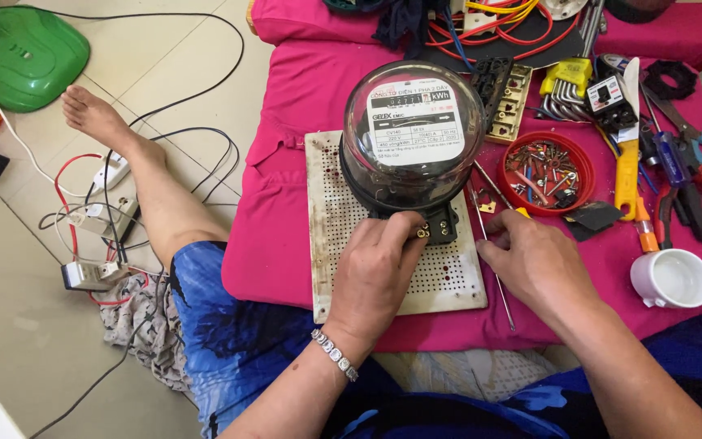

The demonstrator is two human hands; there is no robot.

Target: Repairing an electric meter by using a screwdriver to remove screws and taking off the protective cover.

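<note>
A round electricity meter with a clear glass dome and black base sits on a white perforated board, which lies on a pink cushion. My left hand rests on the board with its fingers pressed against the meter's black terminal block. My right hand is just right of the block, fingers curled beside a long thin metal rod lying along the board's right edge. Whether the right hand grips the rod is hidden by the fingers.
A red lid of screws, yellow utility knife, pliers, hex keys, a white cup and red wires crowd the cushion's right and back. Cables and sockets lie on the tiled floor beside my bare leg.
</note>
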